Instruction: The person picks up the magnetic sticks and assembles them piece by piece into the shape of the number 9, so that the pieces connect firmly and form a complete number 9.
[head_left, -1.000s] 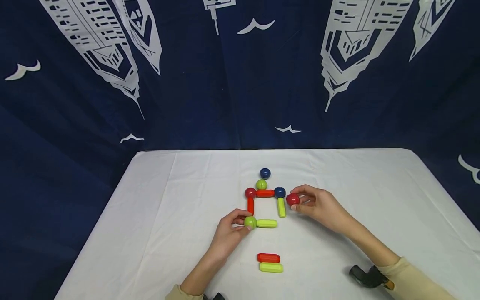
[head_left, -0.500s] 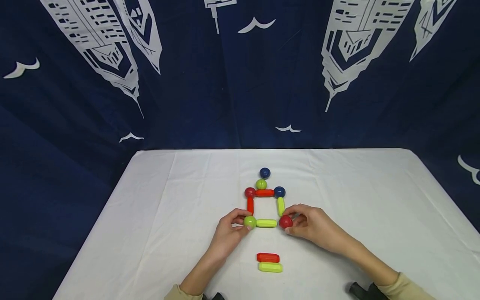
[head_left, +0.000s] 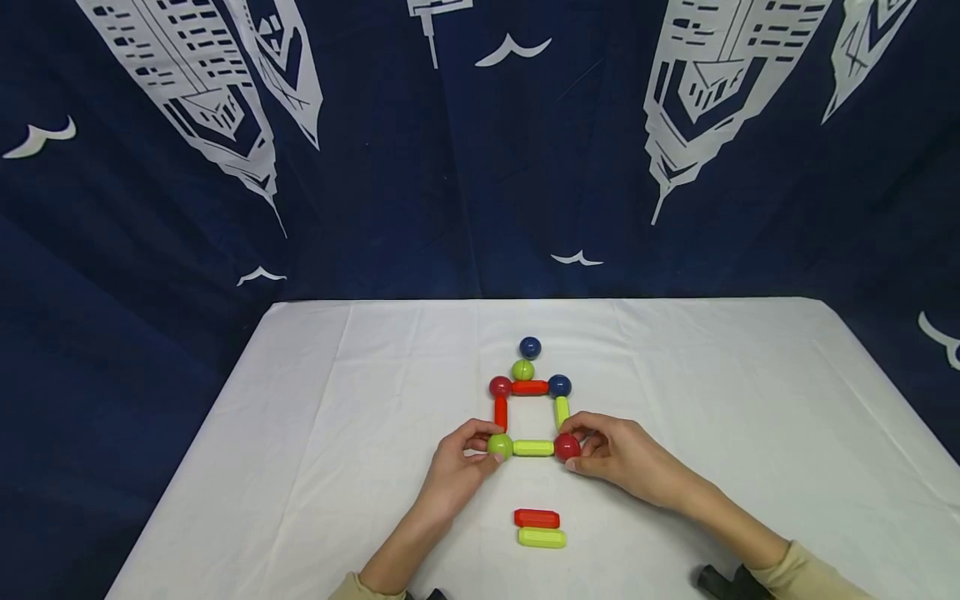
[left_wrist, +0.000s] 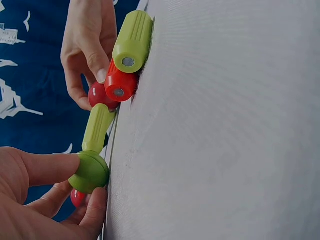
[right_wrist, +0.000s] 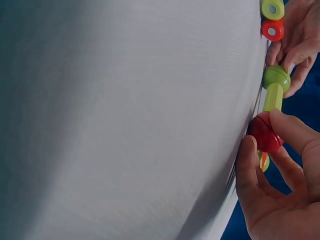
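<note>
Nearest me, 2 loose rods, a red rod and a green rod, are lying side by side on the white tablecloth. Beyond them, my left hand is pinching the green ball and my right hand is pinching the red ball, each touching one end of the green bar. Farther off, a blue ball is sitting alone behind the square.
</note>
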